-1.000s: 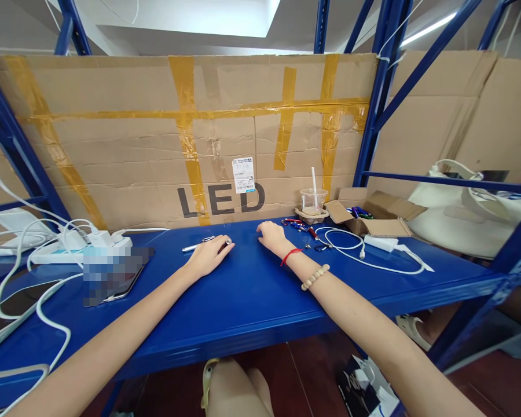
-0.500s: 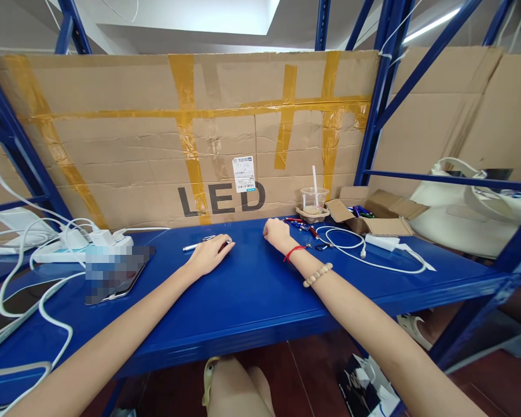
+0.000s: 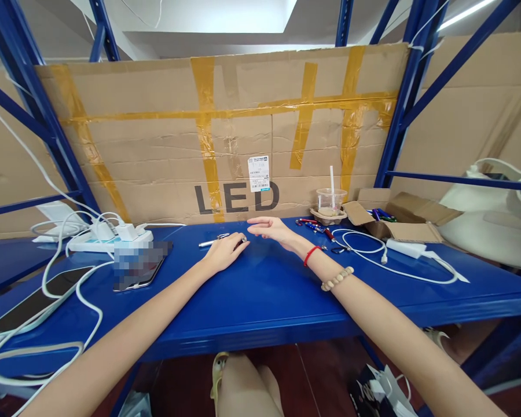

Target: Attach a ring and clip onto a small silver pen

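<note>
My left hand [image 3: 226, 252] rests on the blue shelf [image 3: 260, 295], its fingers closed round a small silver cylinder [image 3: 244, 238] whose tip shows past the fingertips. A silver pen-like rod [image 3: 213, 240] lies on the shelf just beyond that hand. My right hand [image 3: 272, 229] hovers a little above the shelf with its fingers stretched out toward the left, holding nothing, its fingertips close to the silver cylinder. A red string and a bead bracelet [image 3: 337, 278] are on my right wrist.
A taped cardboard sheet [image 3: 226, 133] marked LED backs the shelf. Left: a power strip [image 3: 113, 236] with chargers, white cables, a phone [image 3: 139, 267], a tablet [image 3: 35, 302]. Right: a plastic cup [image 3: 330, 201], small coloured tools [image 3: 316, 227], a white cable [image 3: 373, 255], an open cardboard box [image 3: 395, 215], a white bag [image 3: 495, 214].
My right hand has lifted off the shelf and opened, its fingers now reaching left toward my left hand. The camera has turned slightly to the left. My left hand stayed put.
</note>
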### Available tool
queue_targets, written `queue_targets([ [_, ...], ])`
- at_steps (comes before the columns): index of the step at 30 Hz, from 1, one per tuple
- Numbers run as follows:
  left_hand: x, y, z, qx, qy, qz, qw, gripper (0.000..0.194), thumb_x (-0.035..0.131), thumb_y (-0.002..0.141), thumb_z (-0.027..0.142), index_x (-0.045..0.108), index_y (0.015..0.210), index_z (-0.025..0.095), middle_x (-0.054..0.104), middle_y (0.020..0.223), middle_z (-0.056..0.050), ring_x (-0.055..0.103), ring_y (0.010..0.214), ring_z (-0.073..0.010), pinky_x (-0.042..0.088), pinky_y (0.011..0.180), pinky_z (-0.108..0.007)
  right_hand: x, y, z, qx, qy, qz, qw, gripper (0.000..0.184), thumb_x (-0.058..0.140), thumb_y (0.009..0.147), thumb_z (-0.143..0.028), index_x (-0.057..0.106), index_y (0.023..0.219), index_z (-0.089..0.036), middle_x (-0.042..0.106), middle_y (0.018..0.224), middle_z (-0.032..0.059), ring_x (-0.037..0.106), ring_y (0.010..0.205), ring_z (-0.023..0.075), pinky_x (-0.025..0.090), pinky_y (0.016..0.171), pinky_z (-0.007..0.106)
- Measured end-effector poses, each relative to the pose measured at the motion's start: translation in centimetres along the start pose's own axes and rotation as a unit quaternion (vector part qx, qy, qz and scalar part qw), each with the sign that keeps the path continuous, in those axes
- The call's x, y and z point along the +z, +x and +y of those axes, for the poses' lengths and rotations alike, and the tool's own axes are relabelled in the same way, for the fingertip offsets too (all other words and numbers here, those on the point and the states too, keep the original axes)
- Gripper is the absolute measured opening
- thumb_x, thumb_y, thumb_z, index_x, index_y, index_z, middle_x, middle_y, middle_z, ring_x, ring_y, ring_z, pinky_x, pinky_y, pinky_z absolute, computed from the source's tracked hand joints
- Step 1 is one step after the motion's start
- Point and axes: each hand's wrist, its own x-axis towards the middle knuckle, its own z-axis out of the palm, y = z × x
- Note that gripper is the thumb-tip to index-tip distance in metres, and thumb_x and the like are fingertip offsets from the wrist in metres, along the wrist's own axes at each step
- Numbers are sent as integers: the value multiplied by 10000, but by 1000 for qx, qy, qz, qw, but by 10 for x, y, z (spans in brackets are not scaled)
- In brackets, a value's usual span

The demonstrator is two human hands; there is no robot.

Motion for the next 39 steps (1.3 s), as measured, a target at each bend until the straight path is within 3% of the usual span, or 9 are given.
queue_targets([
  [5,0,0,1,-8,7,1,1000,338,234,860,412,496,895,201,577,852,-26,565,772,-177,420,602,-256,7,-1,1,-7,63,-33,997,408,662,623,-262,587,1008,-147,651,903,73,601,812,131,459,740,235],
  [13,-1,0,1,-17,13,-9,1000,341,229,862,405,502,893,202,580,876,-35,562,805,-186,422,612,-260,7,-3,-2,-7,37,-52,998,403,699,565,-259,618,935,-123,671,798,67,615,786,155,461,769,266],
  [22,-1,0,1,-12,11,-7,1000,336,229,858,424,496,861,220,578,847,-8,559,788,-174,402,579,-240,6,9,9,-29,-139,59,988,395,639,620,-382,628,929,-136,646,853,61,586,794,140,446,720,232],
  [24,-1,0,2,-13,11,-10,1000,328,232,855,430,489,856,226,578,853,1,558,782,-172,394,572,-235,-6,9,14,-22,-247,121,961,375,570,685,-416,613,956,-160,620,938,62,560,870,148,418,777,251],
  [26,-1,1,2,-14,11,-10,1000,323,231,853,435,481,854,232,578,860,8,557,780,-171,388,570,-234,-23,7,20,31,-390,198,899,375,539,723,-391,574,1022,-167,560,1061,94,504,980,191,368,844,313],
  [28,-1,1,2,-14,10,-9,1000,323,225,854,436,477,849,234,578,864,11,556,781,-172,385,572,-236,-39,3,26,116,-500,239,824,447,540,729,-381,510,1111,-152,474,1165,143,422,1074,256,301,881,399],
  [30,-2,1,1,-14,7,-11,1000,328,221,855,435,478,842,232,579,864,10,555,785,-173,384,571,-236,-53,0,31,216,-534,243,781,508,503,747,-424,468,1158,-127,404,1226,183,350,1129,305,258,882,441],
  [33,-2,1,2,-16,2,-12,1000,333,219,853,437,482,850,232,580,877,6,552,799,-176,385,564,-233,-62,-2,36,307,-531,219,759,518,412,796,-445,456,1171,-90,421,1202,211,358,1120,309,226,874,449],
  [39,-3,0,3,-14,-3,-11,1000,335,216,851,435,483,873,235,579,894,5,552,806,-175,389,566,-231,-60,3,32,314,-569,238,722,338,458,790,-191,533,1099,-75,463,1157,212,426,1068,295,296,833,425],
])
